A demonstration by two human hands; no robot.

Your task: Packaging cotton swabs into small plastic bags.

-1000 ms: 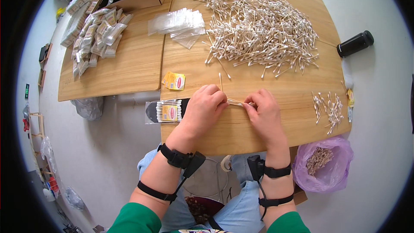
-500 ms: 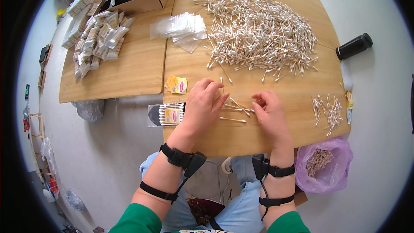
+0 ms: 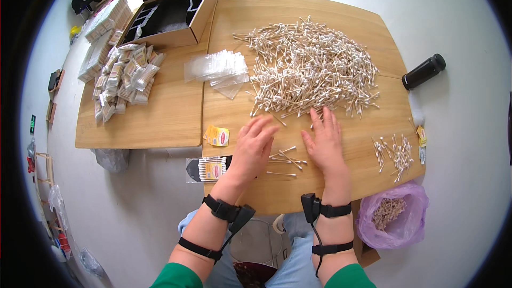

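A large heap of cotton swabs (image 3: 314, 72) lies on the wooden table. My right hand (image 3: 326, 146) is open, thumb apart, its fingertips at the heap's near edge. To its left, my left hand (image 3: 252, 152) hovers over the wood, slightly blurred, fingers stretched out and nothing visible in them. Several loose swabs (image 3: 285, 159) lie between my hands, some crossing each other. Beside my left wrist sits a clear bag (image 3: 193, 170) holding a row of swabs and a yellow card (image 3: 215, 170), partly hidden by my forearm. Small yellow-and-white cards (image 3: 218, 136) lie just beyond it.
Flat clear bags (image 3: 221, 69) lie left of the heap. Filled packs (image 3: 125, 77) are piled near an open cardboard box (image 3: 197, 24). At right are a black bottle (image 3: 424, 72), a small swab group (image 3: 397, 154) and a purple-lined bin (image 3: 368, 229). Someone sits far off (image 3: 80, 2).
My right hand has moved away from the loose swabs, forward to the heap, its fingers straightened. The left hand has opened from its curled pose. The whole view has shifted too.
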